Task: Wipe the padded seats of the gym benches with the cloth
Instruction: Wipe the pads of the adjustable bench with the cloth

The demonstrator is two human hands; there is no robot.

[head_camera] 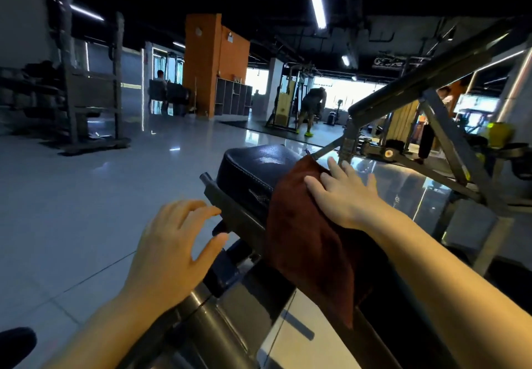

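A black padded seat [253,167] of a gym bench lies in the middle of the head view, glossy on top. A dark red cloth [305,239] is draped over its near right part and hangs down the side. My right hand [342,193] presses flat on the cloth with straight, spread fingers. My left hand [172,242] hovers with relaxed fingers just left of the bench's metal frame [230,210], holding nothing.
An inclined black pad on a grey steel frame [443,135] rises to the right. A weight rack [89,89] stands at the far left. An orange pillar [213,63] and a person at a cable machine [311,109] are across the tiled floor.
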